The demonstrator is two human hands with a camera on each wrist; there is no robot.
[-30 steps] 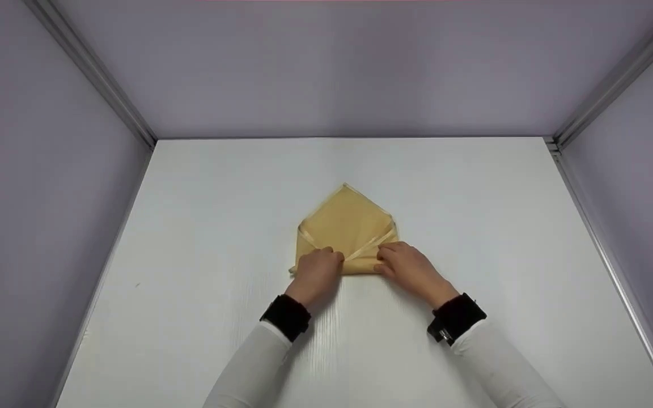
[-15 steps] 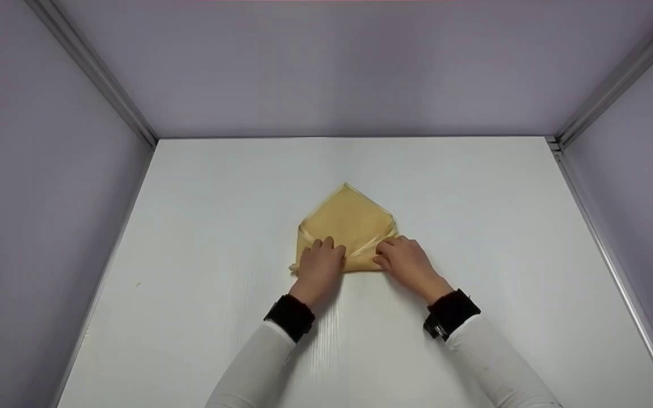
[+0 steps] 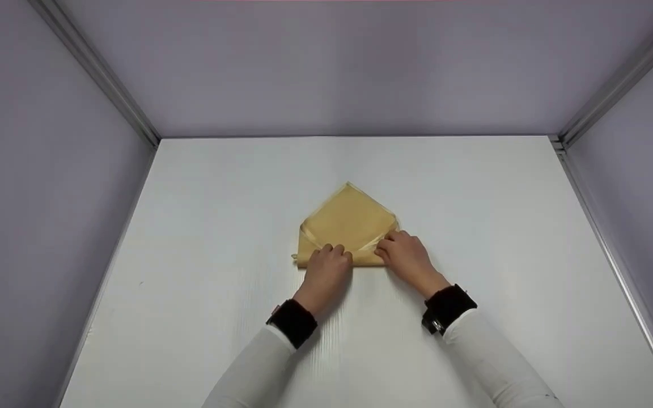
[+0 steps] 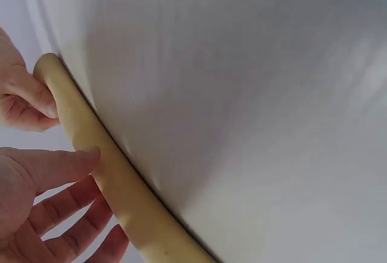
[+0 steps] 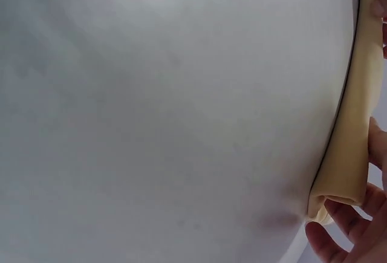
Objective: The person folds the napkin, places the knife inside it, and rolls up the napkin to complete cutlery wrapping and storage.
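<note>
Folded tan cloth napkin (image 3: 349,221) with a ribbon-like hem, lying flat near the middle of the white worktop (image 3: 202,238), far corner pointed away, near edge rolled into a thick fold. Left hand (image 3: 329,273) on the near left part of that roll, grip clenched around it, fingers curled over the top and thumb against its side in the left wrist view (image 4: 54,166). Right hand (image 3: 408,256) at the near right end, grip likewise grasping the rolled edge (image 5: 354,148). White sleeves, black wrist bands. Grey walls enclosing left, right and far sides.
</note>
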